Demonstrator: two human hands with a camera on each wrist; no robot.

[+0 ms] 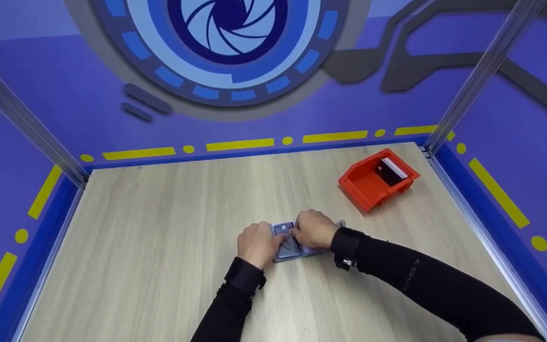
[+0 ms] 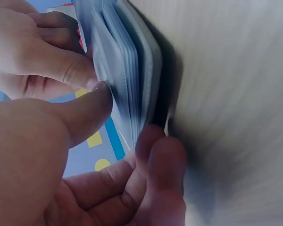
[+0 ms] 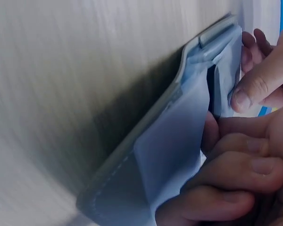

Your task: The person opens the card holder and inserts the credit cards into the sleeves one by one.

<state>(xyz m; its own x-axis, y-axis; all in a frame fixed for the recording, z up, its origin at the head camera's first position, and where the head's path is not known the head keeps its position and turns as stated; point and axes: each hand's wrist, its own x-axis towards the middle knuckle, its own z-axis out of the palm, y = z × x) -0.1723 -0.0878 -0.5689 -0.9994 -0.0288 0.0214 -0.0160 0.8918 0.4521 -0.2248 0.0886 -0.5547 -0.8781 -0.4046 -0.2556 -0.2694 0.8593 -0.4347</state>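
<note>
A grey card holder (image 1: 288, 255) with stitched edges lies opened out on the table, and a stack of clear plastic sleeves (image 2: 124, 61) shows inside it in the left wrist view. In the top sleeve a grey card (image 1: 283, 229) is visible. My left hand (image 1: 256, 243) grips the holder's left side, thumb on top of the sleeves and fingers beneath the edge. With curled fingers, my right hand (image 1: 315, 229) pinches the sleeve edge near the middle. The holder's other cover (image 3: 165, 146) spreads out under the right hand, and the fingertips there are partly hidden.
An orange-red open bin (image 1: 371, 184) stands at the back right of the wooden table (image 1: 159, 247), with a black and white object (image 1: 392, 172) inside. Blue-purple printed panels (image 1: 235, 128) enclose the table at the back and sides.
</note>
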